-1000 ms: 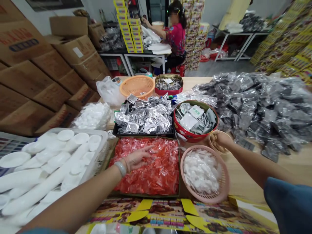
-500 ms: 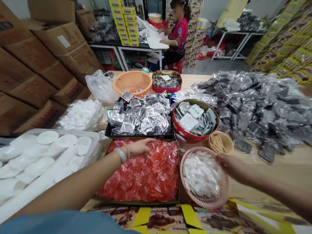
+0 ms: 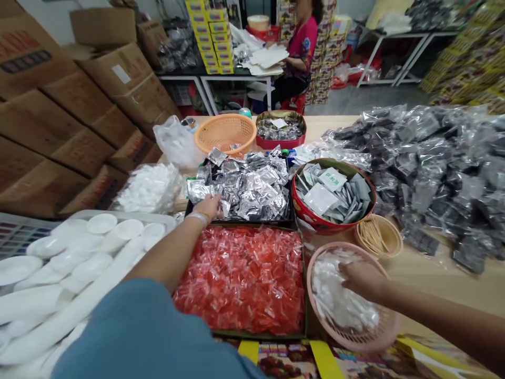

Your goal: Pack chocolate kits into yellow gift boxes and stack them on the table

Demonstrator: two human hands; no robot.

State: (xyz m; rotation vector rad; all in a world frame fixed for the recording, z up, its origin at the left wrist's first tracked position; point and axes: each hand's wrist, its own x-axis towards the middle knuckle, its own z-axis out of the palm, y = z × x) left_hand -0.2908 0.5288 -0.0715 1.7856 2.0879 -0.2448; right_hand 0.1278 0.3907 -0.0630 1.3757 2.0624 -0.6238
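Observation:
My left hand (image 3: 209, 207), with a band at the wrist, reaches to the near left part of a black tray (image 3: 190, 209) heaped with silver foil sachets (image 3: 252, 184). Its fingers are curled down on a sachet at the edge of the heap. Over to the right, my right hand (image 3: 361, 279) dips into a pink basket (image 3: 315, 316) of small white packets (image 3: 343, 300). Its fingertips touch the packets; blur hides whether they grip one. Between my arms lies a shallow box (image 3: 305, 295) full of red clear-wrapped packets (image 3: 244, 279).
A red tin (image 3: 305, 216) of sachets and a small tub (image 3: 396, 239) of rubber bands stand right. White cups (image 3: 90, 268) fill a bin at left. Black packets (image 3: 434, 158) pile up at right. Behind are an orange basket (image 3: 205, 139), cartons (image 3: 114, 73) and a seated person (image 3: 305, 47).
My left hand has moved from above the red packets to the silver sachets, forward and left. My right hand has gone from the pink basket's right rim in over the white packets. The view has shifted slightly.

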